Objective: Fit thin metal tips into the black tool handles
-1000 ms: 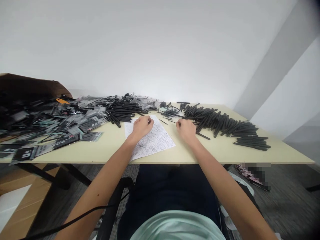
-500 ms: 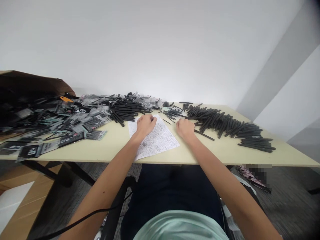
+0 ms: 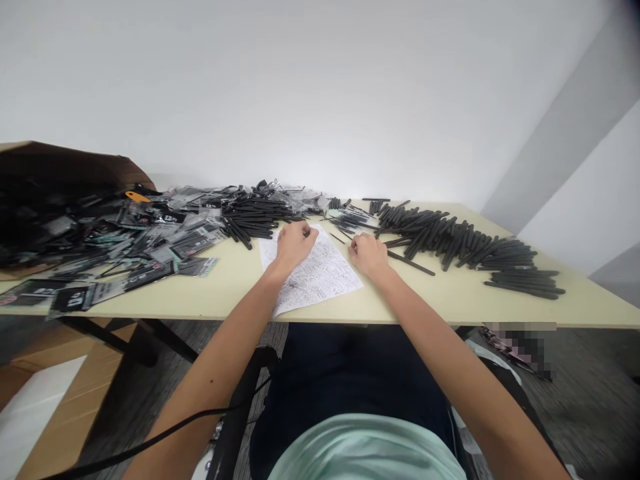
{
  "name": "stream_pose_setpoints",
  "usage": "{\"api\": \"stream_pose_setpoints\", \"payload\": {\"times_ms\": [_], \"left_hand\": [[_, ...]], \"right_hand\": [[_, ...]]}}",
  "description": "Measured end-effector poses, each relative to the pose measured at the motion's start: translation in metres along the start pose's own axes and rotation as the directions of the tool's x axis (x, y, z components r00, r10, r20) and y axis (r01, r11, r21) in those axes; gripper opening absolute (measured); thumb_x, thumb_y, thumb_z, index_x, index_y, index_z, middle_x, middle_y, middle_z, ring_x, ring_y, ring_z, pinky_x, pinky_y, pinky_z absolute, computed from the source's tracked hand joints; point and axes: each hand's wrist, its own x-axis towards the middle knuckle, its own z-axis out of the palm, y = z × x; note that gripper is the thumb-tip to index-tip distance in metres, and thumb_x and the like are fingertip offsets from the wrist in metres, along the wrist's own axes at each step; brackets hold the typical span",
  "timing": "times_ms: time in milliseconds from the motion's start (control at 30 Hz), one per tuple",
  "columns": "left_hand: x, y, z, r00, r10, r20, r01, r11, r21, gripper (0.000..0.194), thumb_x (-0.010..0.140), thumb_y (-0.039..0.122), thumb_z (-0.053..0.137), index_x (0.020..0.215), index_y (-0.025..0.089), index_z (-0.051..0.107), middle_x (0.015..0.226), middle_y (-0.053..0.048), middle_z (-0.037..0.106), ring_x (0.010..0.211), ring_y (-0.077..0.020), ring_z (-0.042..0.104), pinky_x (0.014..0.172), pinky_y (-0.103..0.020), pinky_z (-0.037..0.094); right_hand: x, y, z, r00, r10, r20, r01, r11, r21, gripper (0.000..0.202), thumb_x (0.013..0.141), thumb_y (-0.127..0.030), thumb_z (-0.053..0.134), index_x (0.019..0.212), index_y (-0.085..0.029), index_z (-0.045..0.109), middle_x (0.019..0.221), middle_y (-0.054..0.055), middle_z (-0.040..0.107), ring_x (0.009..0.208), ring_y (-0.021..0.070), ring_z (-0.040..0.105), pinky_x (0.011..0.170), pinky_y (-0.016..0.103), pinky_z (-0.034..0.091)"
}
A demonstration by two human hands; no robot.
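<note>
My left hand [image 3: 296,245] is closed over the upper left of a printed sheet of paper [image 3: 325,280]. A bit of something dark shows by its thumb, too small to name. To the right of the paper, my right hand [image 3: 369,255] is closed with curled fingers low over the table; what is in them is hidden. Close beside it on the right lies a single black stick [image 3: 413,264], one end at the hand. Several thin dark pieces [image 3: 340,237] lie between the hands, with a loose pile of thin rods [image 3: 350,217] behind.
Black sticks form a long heap [image 3: 450,240] on the right. Another bundle of black sticks [image 3: 255,215] lies left of the paper, beside many clear packets [image 3: 185,243]. An orange-handled tool [image 3: 137,197] and a tipped cardboard box [image 3: 90,163] are at the far left. A wall rises behind the table.
The view has shifted slightly. My right hand has turned a little, its fingers more drawn together toward the left. My left hand stays closed over the paper.
</note>
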Motion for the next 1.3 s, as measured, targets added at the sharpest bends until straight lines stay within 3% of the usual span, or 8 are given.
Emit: {"api": "stream_pose_setpoints", "payload": {"times_ms": [300,400,500,633,700,800,1033,1300], "left_hand": [[-0.001,-0.003,0.003,0.999,0.017,0.045,-0.01,0.987,-0.16,0.028,0.09,0.039,0.055,0.077,0.018,0.067,0.077,-0.005,0.072,0.077,-0.0204,0.065,0.074,-0.031,0.047],[0.002,-0.009,0.006,0.989,0.014,0.15,0.037,0.943,-0.331,0.03,0.088,0.045,0.06,0.08,0.016,0.066,0.069,-0.005,0.069,0.059,-0.0171,0.061,0.06,-0.028,0.046],[0.004,-0.011,0.009,0.97,0.02,0.24,0.111,0.849,-0.517,0.033,0.081,0.047,0.07,0.082,0.014,0.066,0.064,-0.005,0.066,0.047,-0.0145,0.057,0.049,-0.027,0.044],[0.004,-0.007,0.008,0.964,0.082,0.254,0.111,0.741,-0.662,0.039,0.068,0.046,0.084,0.079,0.012,0.068,0.069,-0.007,0.069,0.056,-0.0162,0.064,0.054,-0.027,0.051],[0.003,-0.002,0.005,0.958,0.118,0.261,0.098,0.721,-0.686,0.04,0.066,0.046,0.086,0.081,0.012,0.071,0.074,-0.008,0.071,0.06,-0.0164,0.066,0.057,-0.027,0.052],[0.001,0.004,0.0,0.951,0.164,0.262,0.067,0.718,-0.693,0.04,0.068,0.046,0.085,0.088,0.013,0.074,0.077,-0.008,0.072,0.062,-0.0162,0.066,0.06,-0.027,0.053],[-0.003,0.009,-0.007,0.942,0.187,0.279,0.05,0.742,-0.668,0.042,0.076,0.05,0.08,0.097,0.014,0.075,0.076,-0.007,0.072,0.059,-0.0149,0.064,0.055,-0.026,0.051],[-0.002,0.009,-0.006,0.951,0.199,0.236,0.024,0.714,-0.699,0.039,0.077,0.048,0.08,0.094,0.013,0.074,0.074,-0.006,0.07,0.057,-0.0132,0.062,0.053,-0.025,0.05]], "right_hand": [[0.0,0.0,0.004,0.995,0.101,0.011,-0.101,0.993,0.058,0.031,0.098,-0.014,0.042,0.12,-0.008,0.063,0.124,0.022,0.064,0.106,0.0306,0.066,0.088,0.039,0.045],[-0.003,0.005,-0.002,0.991,0.126,-0.04,-0.12,0.984,0.132,0.029,0.099,-0.018,0.041,0.118,-0.01,0.061,0.123,0.021,0.064,0.105,0.0301,0.066,0.085,0.038,0.045],[-0.009,0.014,-0.011,0.993,0.081,-0.09,-0.058,0.97,0.235,0.026,0.102,-0.023,0.039,0.114,-0.015,0.06,0.11,0.013,0.071,0.099,0.0247,0.066,0.082,0.032,0.044],[-0.026,0.032,-0.02,0.984,-0.062,-0.165,0.121,0.917,0.379,0.023,0.101,-0.027,0.041,0.107,-0.019,0.061,0.086,0.002,0.073,0.079,0.0153,0.065,0.076,0.024,0.044],[-0.034,0.04,-0.02,0.956,-0.108,-0.274,0.239,0.829,0.505,0.024,0.098,-0.027,0.043,0.104,-0.018,0.064,0.077,0.001,0.07,0.065,0.0144,0.06,0.069,0.024,0.042],[-0.042,0.048,-0.02,0.931,-0.097,-0.353,0.302,0.746,0.593,0.027,0.095,-0.03,0.046,0.103,-0.017,0.069,0.071,0.0,0.067,0.056,0.0136,0.052,0.061,0.025,0.039],[-0.045,0.042,-0.022,0.945,-0.133,-0.299,0.289,0.77,0.569,0.027,0.095,-0.03,0.048,0.101,-0.02,0.072,0.073,0.0,0.07,0.058,0.0143,0.056,0.066,0.025,0.041],[-0.046,0.042,-0.021,0.935,-0.138,-0.328,0.311,0.765,0.563,0.025,0.094,-0.026,0.048,0.101,-0.02,0.072,0.073,0.0,0.069,0.063,0.0153,0.059,0.068,0.025,0.04]]}}
